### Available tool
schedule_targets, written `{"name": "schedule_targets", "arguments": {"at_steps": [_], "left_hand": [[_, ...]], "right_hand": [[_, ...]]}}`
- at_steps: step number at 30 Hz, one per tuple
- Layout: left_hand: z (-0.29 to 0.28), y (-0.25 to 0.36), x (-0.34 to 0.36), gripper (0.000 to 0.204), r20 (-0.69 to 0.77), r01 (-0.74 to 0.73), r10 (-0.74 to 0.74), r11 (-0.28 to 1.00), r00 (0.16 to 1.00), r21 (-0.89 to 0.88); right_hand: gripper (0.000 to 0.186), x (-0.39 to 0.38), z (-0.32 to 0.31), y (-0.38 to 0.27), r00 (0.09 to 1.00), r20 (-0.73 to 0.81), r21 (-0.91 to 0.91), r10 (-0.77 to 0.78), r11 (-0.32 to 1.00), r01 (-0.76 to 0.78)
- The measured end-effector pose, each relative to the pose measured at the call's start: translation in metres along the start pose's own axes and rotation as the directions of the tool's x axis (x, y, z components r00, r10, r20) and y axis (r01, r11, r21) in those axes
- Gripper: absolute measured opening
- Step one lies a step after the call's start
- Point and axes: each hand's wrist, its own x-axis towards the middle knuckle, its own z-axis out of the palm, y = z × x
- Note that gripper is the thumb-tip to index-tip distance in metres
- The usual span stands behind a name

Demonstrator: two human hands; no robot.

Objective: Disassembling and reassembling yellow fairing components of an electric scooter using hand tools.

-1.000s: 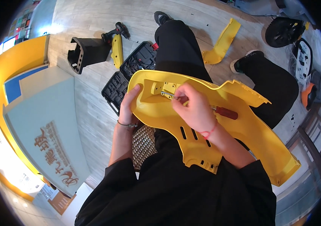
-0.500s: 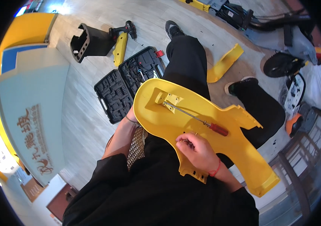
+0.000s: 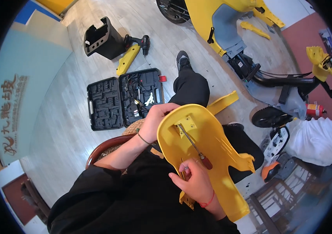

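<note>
A large moulded yellow panel rests over my lap and legs. My left hand grips its upper left rim, fingers curled round the edge. Inside the panel, near its upper end, is a small yellow mounting plate with holes. A long screwdriver with a red handle lies in the panel, its tip at that plate. My right hand is curled beside the handle, pinching something small that I cannot make out, partly hidden by the fingers.
An open black tool case lies on the floor, near a cordless drill, black bin-like part and yellow part. A partly dismantled yellow-and-grey scooter stands upper right. A white draped sheet and loose parts lie right.
My view has swung toward the scooter. The panel is turned more upright in view. My right hand has let go of the screwdriver since a second ago; my left hand has shifted higher along the rim.
</note>
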Motion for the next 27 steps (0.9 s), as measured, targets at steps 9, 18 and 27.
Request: {"name": "schedule_targets", "arguments": {"at_steps": [9, 18, 27], "left_hand": [[0.062, 0.102, -0.002, 0.037, 0.376, -0.332, 0.252, 0.929, 0.892, 0.163], [0.065, 0.129, -0.019, 0.043, 0.457, -0.349, 0.224, 0.913, 0.861, 0.21], [0.066, 0.107, -0.012, 0.034, 0.261, -0.292, 0.215, 0.905, 0.941, 0.31]], "right_hand": [[0.023, -0.049, -0.01, -0.005, 0.956, -0.249, -0.098, -0.154, 0.986, 0.133], [0.009, -0.065, 0.006, -0.003, 0.861, -0.38, -0.141, -0.338, 0.941, 0.307], [0.029, -0.044, 0.005, 0.008, 0.846, -0.414, -0.038, -0.336, 0.935, 0.353]]}}
